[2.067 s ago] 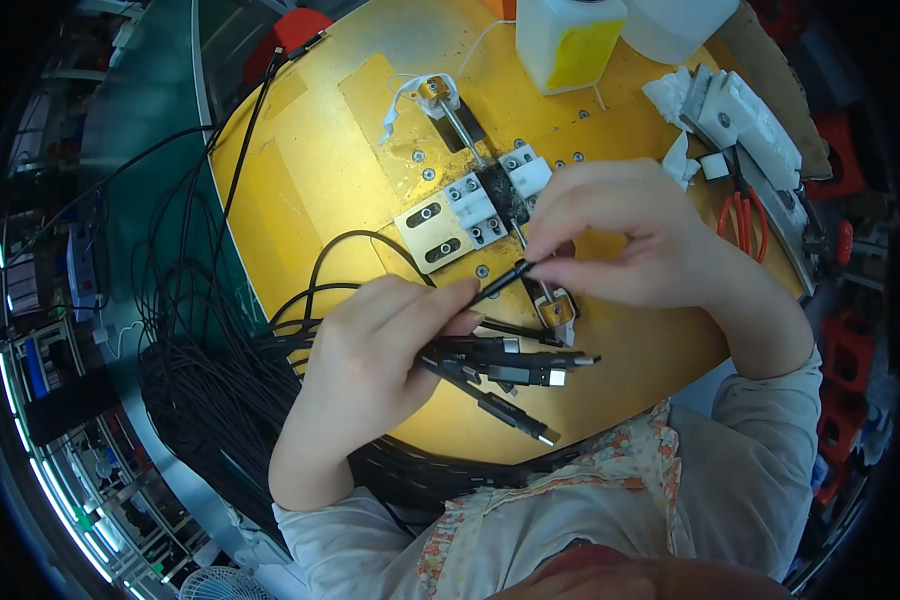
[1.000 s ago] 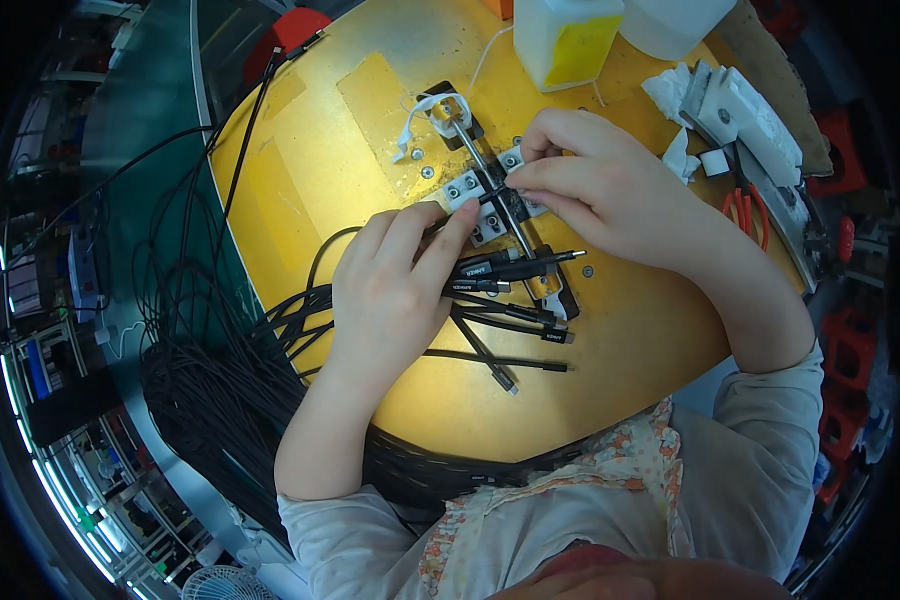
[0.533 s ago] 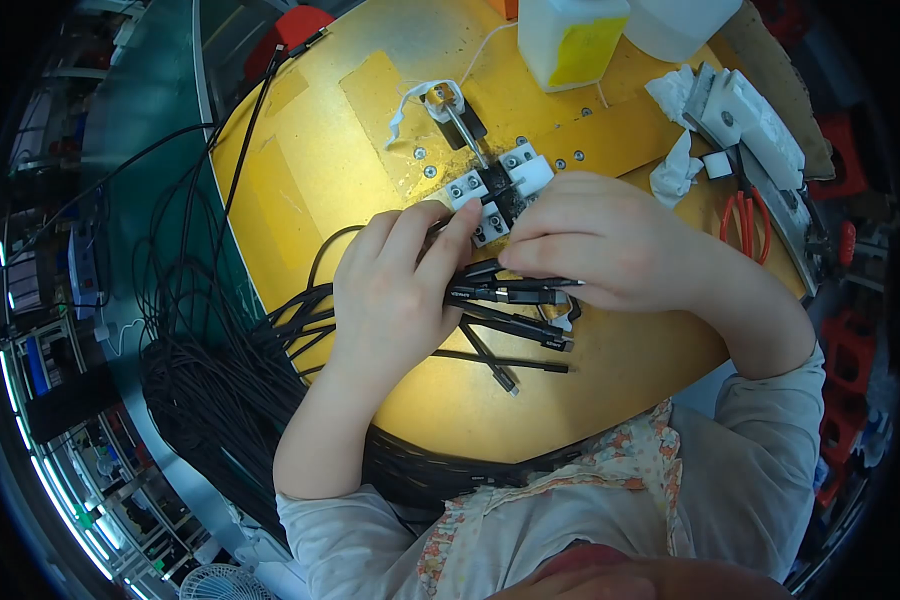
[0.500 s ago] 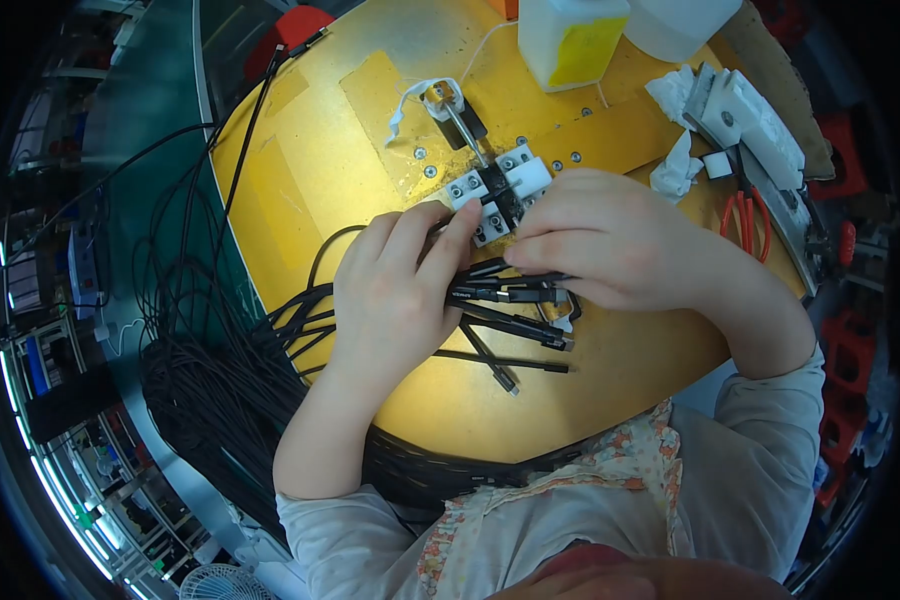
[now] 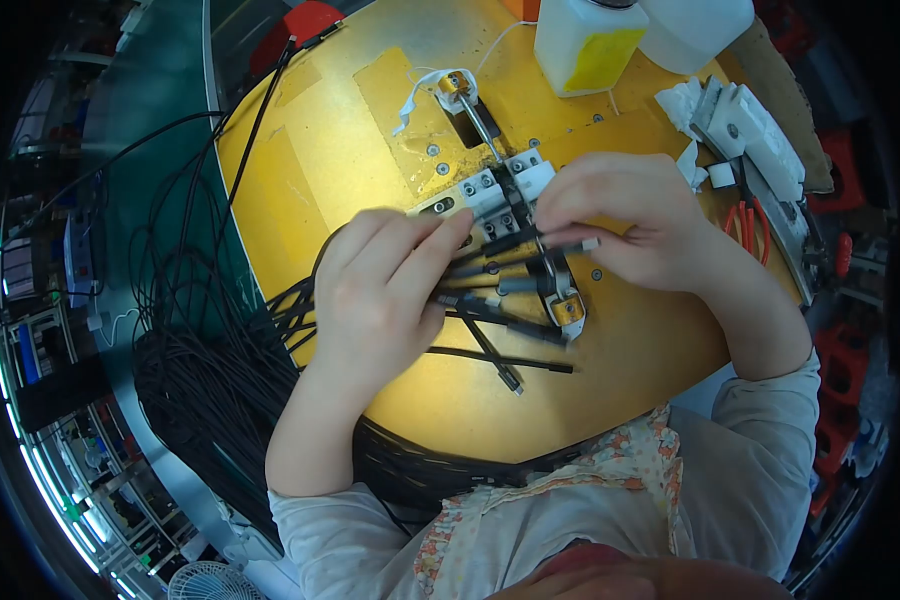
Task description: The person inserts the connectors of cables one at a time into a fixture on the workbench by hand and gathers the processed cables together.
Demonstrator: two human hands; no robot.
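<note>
My left hand (image 5: 380, 290) is closed around a bundle of black cables (image 5: 490, 330), whose plug ends fan out to the right, some blurred. My right hand (image 5: 625, 220) has its fingers pinched together at the tip of one black cable (image 5: 510, 241); the exact contact is partly hidden. Just beyond the fingertips is a small fixture of white blocks (image 5: 485, 195) with a dark middle piece, bolted to the yellow work surface (image 5: 300, 190). A metal rod (image 5: 480, 128) runs from it to a brass-coloured fitting. A second brass-coloured fitting (image 5: 568, 308) lies below the right hand.
A large heap of black cables (image 5: 210, 400) hangs at the left edge. White bottles (image 5: 585, 50) stand at the back, one with a yellow label. To the right are red-handled pliers (image 5: 745, 225), a white-and-metal bar (image 5: 755, 130) and crumpled white tissue (image 5: 678, 100).
My right hand has shifted slightly up and right from the cable ends. My left hand has moved a little left, and the plug ends have spread apart, uncovering the lower brass-coloured fitting.
</note>
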